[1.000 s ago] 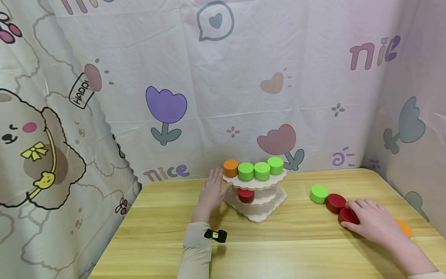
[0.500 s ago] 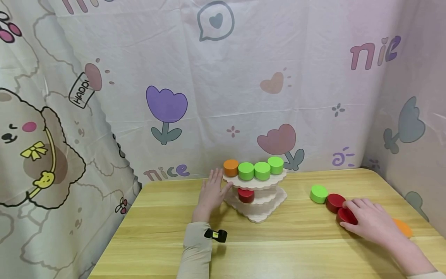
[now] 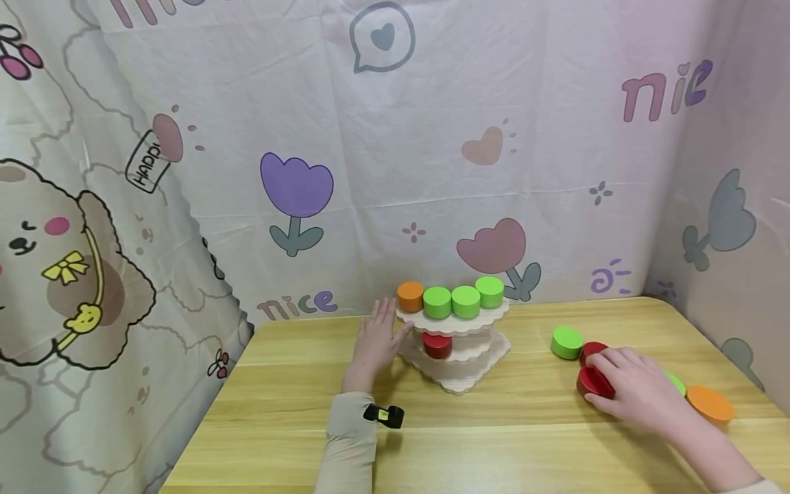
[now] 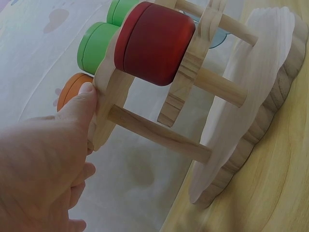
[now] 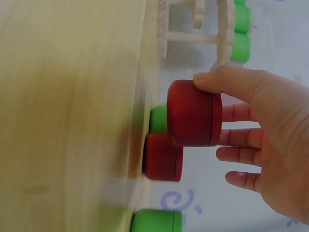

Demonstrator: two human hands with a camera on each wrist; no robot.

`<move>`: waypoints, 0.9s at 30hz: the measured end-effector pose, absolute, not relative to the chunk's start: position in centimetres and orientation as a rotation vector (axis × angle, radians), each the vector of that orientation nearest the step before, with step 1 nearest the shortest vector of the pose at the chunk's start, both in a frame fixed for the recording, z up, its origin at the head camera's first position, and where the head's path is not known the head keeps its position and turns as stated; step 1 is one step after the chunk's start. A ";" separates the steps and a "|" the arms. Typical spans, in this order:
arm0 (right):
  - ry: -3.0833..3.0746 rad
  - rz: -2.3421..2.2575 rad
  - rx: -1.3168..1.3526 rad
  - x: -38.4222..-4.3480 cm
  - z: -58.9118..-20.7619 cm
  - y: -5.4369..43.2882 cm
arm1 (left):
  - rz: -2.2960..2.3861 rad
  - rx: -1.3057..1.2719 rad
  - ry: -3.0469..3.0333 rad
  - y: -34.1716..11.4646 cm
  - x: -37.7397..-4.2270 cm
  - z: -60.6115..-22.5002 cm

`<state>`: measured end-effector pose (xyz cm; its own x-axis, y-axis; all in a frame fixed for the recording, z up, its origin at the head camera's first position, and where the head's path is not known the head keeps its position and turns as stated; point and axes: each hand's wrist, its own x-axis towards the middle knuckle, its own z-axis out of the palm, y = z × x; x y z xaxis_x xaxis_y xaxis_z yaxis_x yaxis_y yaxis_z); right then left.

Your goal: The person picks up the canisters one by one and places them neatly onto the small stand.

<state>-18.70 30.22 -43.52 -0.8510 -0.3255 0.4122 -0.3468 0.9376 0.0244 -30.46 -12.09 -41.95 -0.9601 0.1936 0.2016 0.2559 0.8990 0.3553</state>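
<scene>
A red cylinder (image 5: 193, 113) is pinched between the thumb and fingers of a person's right hand (image 3: 642, 387), held just clear of a wood-grain tabletop (image 3: 278, 439). Just beyond the fingertips of that hand, a second red cylinder (image 5: 162, 157) is seen standing on the table, with a green cylinder (image 3: 567, 343) beside it, farther out and to the left. Behind the right hand, another green cylinder (image 3: 677, 382) is partly hidden, and an orange cylinder (image 3: 711, 403) is set just right of the wrist.

The left hand (image 3: 374, 343) is spread, its fingers extended, with the thumb laid against the top-tier rim of a scalloped wooden stand (image 3: 459, 374). The stand is placed immediately to the right of that hand. On its top tier, a second orange cylinder (image 3: 410, 296) is seated closest to the left thumb, followed by three green cylinders (image 3: 465, 302) extending away to the right. One tier down, right of the thumb, a third red cylinder (image 3: 437, 346) is held. A printed curtain (image 3: 395, 165) is hung beyond both hands.
</scene>
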 end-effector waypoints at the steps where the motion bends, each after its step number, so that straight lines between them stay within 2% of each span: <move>1: -2.660 0.073 0.500 -18.7 -43.5 29.9 | -0.576 -0.343 -2.904 -12.1 -30.4 -41.9; 27: -2.561 0.099 0.737 -20.8 -42.5 22.8 | -0.609 -0.334 -2.908 -12.0 -30.4 -41.9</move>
